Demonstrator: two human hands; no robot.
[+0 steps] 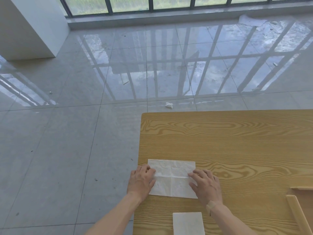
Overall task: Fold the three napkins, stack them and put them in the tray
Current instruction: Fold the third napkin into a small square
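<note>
A white napkin point(171, 178) lies spread flat near the left edge of the wooden table point(228, 141), with crease lines crossing at its middle. My left hand point(141, 181) rests on its left edge, fingers reaching onto the horizontal crease. My right hand point(205, 184) lies on its right edge, fingertips touching the same crease. A folded white napkin stack point(188, 223) sits at the near table edge between my forearms. Part of a wooden tray point(298, 212) shows at the lower right.
The table's left edge runs just beside my left hand, with glossy grey floor tiles beyond. A crumpled white tissue point(169, 105) lies on the floor past the table's far edge. A white pillar point(28, 28) stands at the far left.
</note>
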